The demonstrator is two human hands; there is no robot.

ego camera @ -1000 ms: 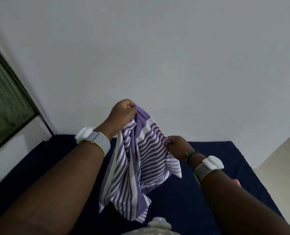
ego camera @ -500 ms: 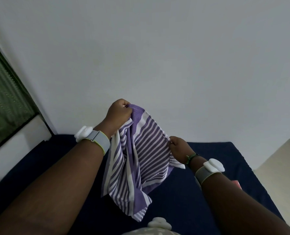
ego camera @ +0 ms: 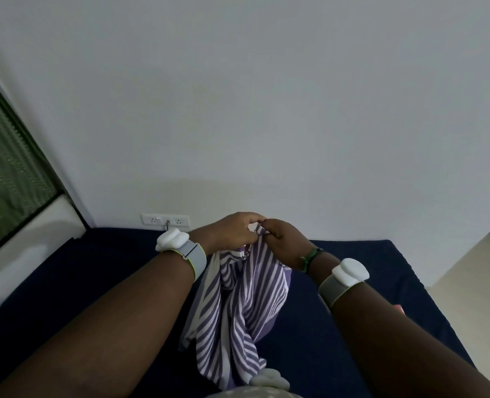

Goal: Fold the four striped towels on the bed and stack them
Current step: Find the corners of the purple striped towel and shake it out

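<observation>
Hands now together, left hand [ego camera: 232, 229] and right hand [ego camera: 281, 239] pinching striped towel [ego camera: 238, 305] top, bed [ego camera: 338, 326] below

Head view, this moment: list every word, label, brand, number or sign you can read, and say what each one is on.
None can be read.
White wall socket strip: no legible marking; too small to tell.
Purple-and-white striped towel, held in the grip of left hand and right hand: stripes only, no tag visible.
White wrist devices: no lettering seen.
Pink object at the navy bed's right edge: mostly out of frame.
</observation>
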